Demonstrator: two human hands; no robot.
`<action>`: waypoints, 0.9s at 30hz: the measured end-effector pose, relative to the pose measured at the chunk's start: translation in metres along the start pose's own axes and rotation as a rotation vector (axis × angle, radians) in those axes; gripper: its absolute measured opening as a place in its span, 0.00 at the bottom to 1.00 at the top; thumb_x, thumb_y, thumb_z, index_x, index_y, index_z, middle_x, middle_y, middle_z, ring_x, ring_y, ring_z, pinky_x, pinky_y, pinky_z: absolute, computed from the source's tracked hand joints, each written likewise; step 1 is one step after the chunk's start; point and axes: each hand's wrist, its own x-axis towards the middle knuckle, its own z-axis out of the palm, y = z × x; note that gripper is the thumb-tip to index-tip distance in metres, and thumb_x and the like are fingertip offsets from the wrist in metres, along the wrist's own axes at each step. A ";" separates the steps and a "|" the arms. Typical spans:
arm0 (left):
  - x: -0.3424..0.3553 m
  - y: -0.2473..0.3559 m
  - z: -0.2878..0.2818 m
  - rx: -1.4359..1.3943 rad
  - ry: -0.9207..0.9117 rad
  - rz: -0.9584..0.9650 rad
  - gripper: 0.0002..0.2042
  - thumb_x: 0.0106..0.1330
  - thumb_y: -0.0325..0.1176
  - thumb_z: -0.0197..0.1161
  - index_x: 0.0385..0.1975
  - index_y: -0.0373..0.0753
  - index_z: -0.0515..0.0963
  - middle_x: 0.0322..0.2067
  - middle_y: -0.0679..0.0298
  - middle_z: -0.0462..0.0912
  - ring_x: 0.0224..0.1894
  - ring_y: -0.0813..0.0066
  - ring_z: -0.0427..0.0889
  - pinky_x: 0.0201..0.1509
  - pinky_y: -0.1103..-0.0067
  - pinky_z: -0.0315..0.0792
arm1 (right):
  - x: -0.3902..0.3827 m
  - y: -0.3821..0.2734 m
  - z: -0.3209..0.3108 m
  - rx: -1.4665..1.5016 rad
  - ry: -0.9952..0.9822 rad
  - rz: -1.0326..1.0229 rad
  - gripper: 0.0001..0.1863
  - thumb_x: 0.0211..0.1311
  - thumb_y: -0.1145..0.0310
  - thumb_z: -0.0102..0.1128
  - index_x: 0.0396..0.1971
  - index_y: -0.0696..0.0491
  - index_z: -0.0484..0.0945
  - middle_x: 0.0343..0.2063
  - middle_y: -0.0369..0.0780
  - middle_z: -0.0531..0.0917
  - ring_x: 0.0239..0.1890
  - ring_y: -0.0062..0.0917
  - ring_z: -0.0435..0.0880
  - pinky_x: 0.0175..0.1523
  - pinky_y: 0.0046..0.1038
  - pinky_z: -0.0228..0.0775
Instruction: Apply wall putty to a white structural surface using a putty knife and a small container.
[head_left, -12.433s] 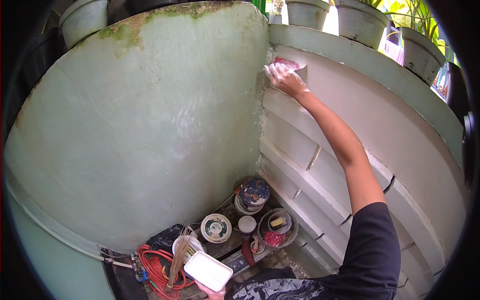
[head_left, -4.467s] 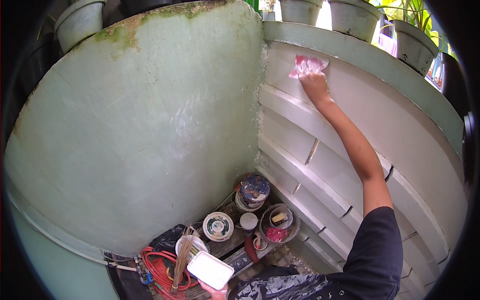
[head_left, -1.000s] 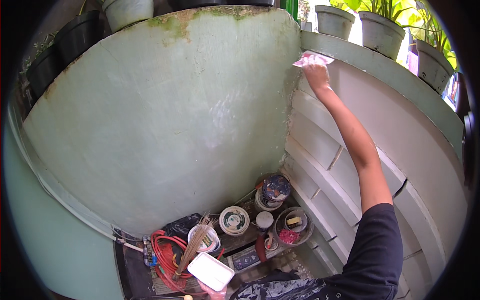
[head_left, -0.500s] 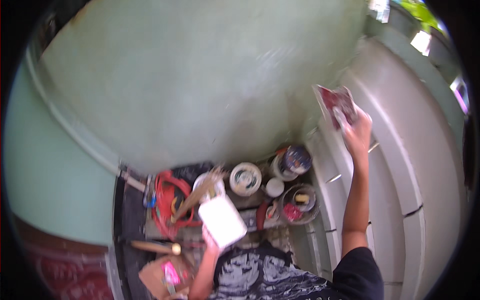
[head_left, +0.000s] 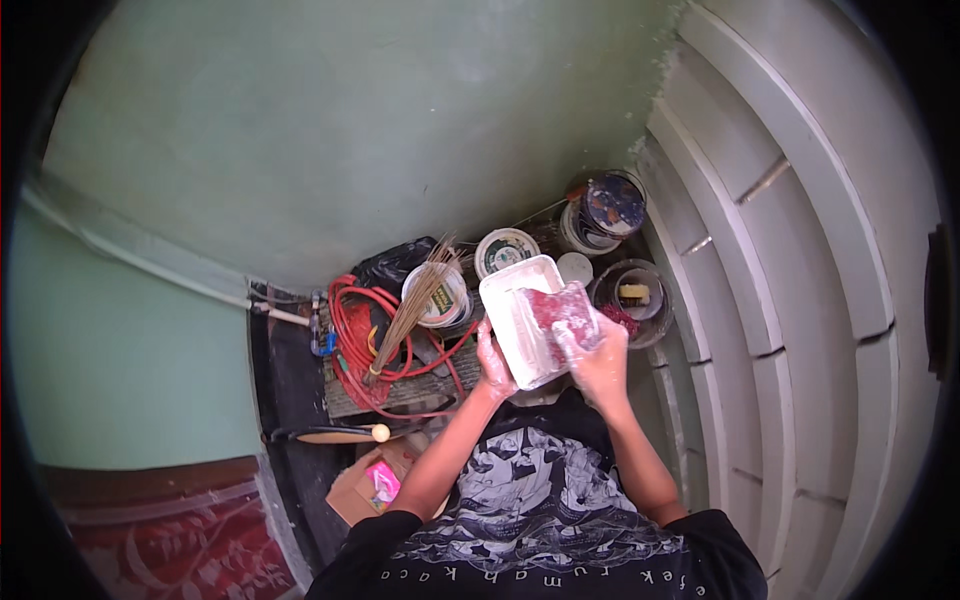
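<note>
My left hand (head_left: 494, 360) grips a white rectangular tray (head_left: 508, 320) by its left side, in front of my chest. White paste coats the inside of the tray. In my right hand (head_left: 603, 368) is a dark red, flat putty spreader (head_left: 560, 310) smeared with white. Its blade lies over the right part of the tray and hides that side; whether it touches the paste I cannot tell. White smears cover the fingers of both hands.
Beyond the tray stand lidded paint buckets (head_left: 506, 243), a dark-lidded can (head_left: 613, 205) and a round tub (head_left: 655, 318) holding a yellow-handled tool. A red hose (head_left: 345, 350) and a stick bundle (head_left: 415, 310) lie left. Green wall ahead; white ledges (head_left: 775, 375) rise at right.
My right hand has come down from the wall at upper right to the tray, bringing the putty spreader. The tray has moved right and its inside now shows. The view has tilted down.
</note>
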 end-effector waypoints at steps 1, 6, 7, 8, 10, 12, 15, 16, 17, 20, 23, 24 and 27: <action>0.001 -0.003 0.004 0.046 0.073 0.039 0.31 0.67 0.56 0.39 0.62 0.39 0.65 0.57 0.59 0.73 0.58 0.61 0.73 0.65 0.64 0.64 | -0.004 -0.001 0.002 -0.124 0.028 -0.046 0.14 0.52 0.73 0.66 0.38 0.62 0.80 0.28 0.40 0.85 0.29 0.17 0.82 0.38 0.25 0.74; -0.001 -0.015 -0.002 0.067 0.056 0.022 0.29 0.69 0.54 0.37 0.63 0.41 0.63 0.59 0.59 0.71 0.58 0.61 0.72 0.65 0.65 0.64 | -0.017 0.007 0.011 -0.349 0.106 -0.143 0.15 0.52 0.71 0.62 0.40 0.63 0.78 0.27 0.54 0.82 0.31 0.46 0.83 0.35 0.36 0.74; -0.001 -0.016 -0.005 0.070 0.053 0.012 0.29 0.69 0.54 0.37 0.63 0.41 0.63 0.59 0.59 0.71 0.58 0.61 0.72 0.65 0.65 0.64 | -0.019 0.007 0.013 -0.349 0.116 -0.140 0.15 0.52 0.71 0.62 0.40 0.63 0.78 0.27 0.54 0.82 0.31 0.46 0.83 0.35 0.36 0.74; -0.001 -0.018 -0.009 0.116 0.067 0.029 0.29 0.69 0.54 0.36 0.63 0.41 0.63 0.58 0.59 0.71 0.58 0.61 0.72 0.64 0.65 0.64 | -0.020 0.007 0.014 -0.332 0.118 -0.183 0.15 0.52 0.71 0.61 0.40 0.63 0.78 0.27 0.54 0.82 0.31 0.46 0.83 0.36 0.36 0.74; -0.003 -0.018 -0.010 0.245 0.075 0.064 0.29 0.70 0.54 0.35 0.63 0.41 0.62 0.56 0.59 0.72 0.57 0.62 0.72 0.63 0.66 0.65 | -0.022 0.017 0.023 -0.340 0.178 -0.337 0.15 0.52 0.72 0.61 0.39 0.63 0.78 0.27 0.54 0.81 0.30 0.46 0.83 0.37 0.37 0.74; -0.005 -0.018 -0.015 0.279 0.035 0.069 0.28 0.71 0.53 0.37 0.63 0.41 0.62 0.56 0.59 0.72 0.57 0.64 0.73 0.63 0.66 0.66 | -0.021 0.019 0.026 -0.310 0.140 -0.364 0.15 0.51 0.71 0.61 0.38 0.63 0.78 0.27 0.54 0.81 0.30 0.46 0.82 0.37 0.37 0.74; -0.011 -0.018 -0.013 0.245 0.030 0.048 0.27 0.71 0.53 0.37 0.62 0.40 0.62 0.56 0.60 0.72 0.57 0.65 0.73 0.62 0.67 0.66 | -0.014 0.020 0.025 -0.249 0.056 -0.334 0.15 0.49 0.70 0.63 0.37 0.62 0.79 0.27 0.53 0.82 0.30 0.47 0.82 0.37 0.37 0.74; -0.010 -0.018 -0.012 0.217 0.043 0.051 0.27 0.71 0.53 0.37 0.62 0.40 0.62 0.56 0.60 0.72 0.57 0.65 0.73 0.63 0.67 0.66 | -0.012 0.025 0.025 -0.247 0.039 -0.326 0.17 0.50 0.70 0.62 0.39 0.62 0.79 0.28 0.53 0.82 0.31 0.47 0.82 0.40 0.38 0.74; -0.010 -0.017 -0.013 0.188 0.056 0.053 0.27 0.71 0.53 0.37 0.62 0.40 0.63 0.56 0.60 0.72 0.57 0.64 0.73 0.63 0.67 0.66 | -0.010 0.029 0.024 -0.245 0.022 -0.317 0.18 0.50 0.69 0.61 0.41 0.62 0.78 0.29 0.54 0.82 0.32 0.48 0.82 0.42 0.38 0.73; -0.010 -0.012 -0.006 0.169 0.030 0.042 0.27 0.72 0.52 0.36 0.63 0.42 0.62 0.57 0.59 0.71 0.58 0.64 0.72 0.64 0.67 0.65 | -0.009 0.026 0.018 -0.194 -0.005 -0.261 0.18 0.50 0.69 0.61 0.41 0.62 0.79 0.29 0.54 0.82 0.32 0.48 0.82 0.42 0.38 0.73; -0.011 -0.012 -0.006 0.174 0.003 0.040 0.28 0.71 0.53 0.36 0.63 0.42 0.62 0.58 0.59 0.71 0.59 0.63 0.72 0.65 0.66 0.64 | -0.013 0.036 0.020 -0.191 0.033 -0.264 0.18 0.50 0.69 0.61 0.41 0.62 0.78 0.29 0.53 0.82 0.32 0.47 0.82 0.41 0.38 0.74; -0.009 -0.012 -0.010 0.180 0.015 0.049 0.28 0.71 0.53 0.36 0.64 0.42 0.61 0.58 0.59 0.70 0.59 0.63 0.71 0.65 0.66 0.64 | -0.014 0.038 0.024 -0.252 0.045 -0.275 0.19 0.50 0.69 0.61 0.42 0.62 0.78 0.28 0.53 0.82 0.32 0.47 0.82 0.42 0.38 0.74; -0.007 -0.014 -0.018 0.213 0.047 0.086 0.28 0.72 0.53 0.36 0.64 0.42 0.60 0.59 0.59 0.70 0.59 0.62 0.71 0.65 0.65 0.64 | -0.012 0.038 0.025 -0.326 0.036 -0.290 0.18 0.50 0.68 0.62 0.41 0.61 0.79 0.29 0.52 0.83 0.33 0.46 0.82 0.42 0.38 0.73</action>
